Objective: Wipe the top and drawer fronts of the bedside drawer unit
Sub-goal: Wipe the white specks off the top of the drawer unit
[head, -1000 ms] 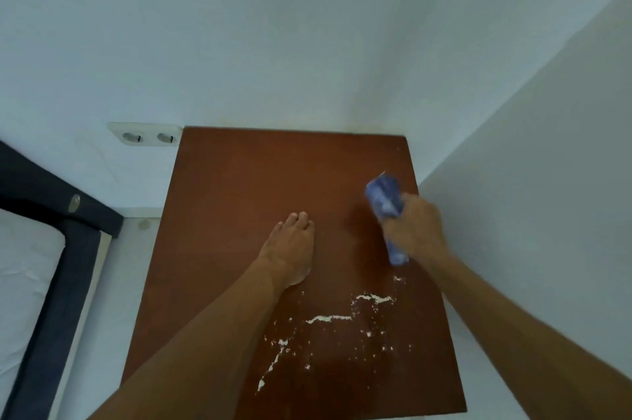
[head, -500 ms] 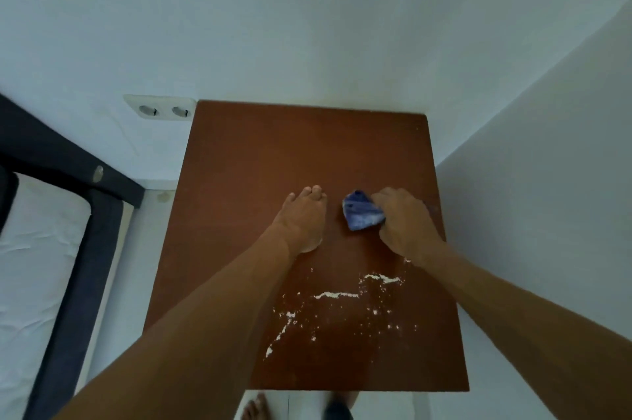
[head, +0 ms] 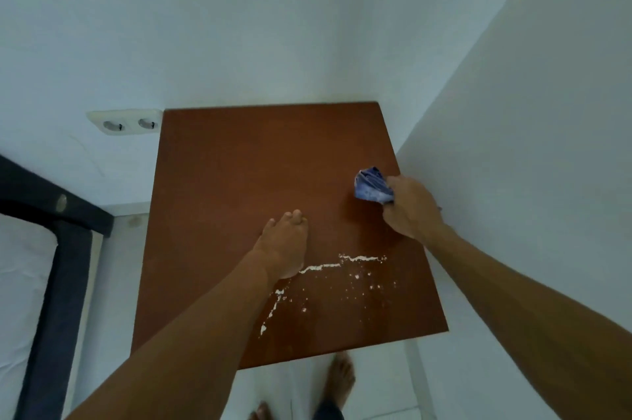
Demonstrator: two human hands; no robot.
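I look straight down on the brown top of the bedside drawer unit (head: 246,173). My right hand (head: 408,209) grips a crumpled blue cloth (head: 371,185) and presses it on the top near the right edge. My left hand (head: 284,245) rests flat on the middle of the top, fingers straight and together. White crumbs and streaks (head: 342,277) lie on the near half of the top, in front of both hands. The drawer fronts are hidden below the top.
White walls close in behind and on the right of the unit. A double wall socket (head: 126,123) sits at the back left. A dark bed frame (head: 58,241) with a white mattress stands on the left. My bare feet (head: 337,380) stand on the white floor.
My right hand has carried the blue cloth from beside my left hand out to the right edge of the top. My left hand has stayed flat in place. The camera has pulled back a little.
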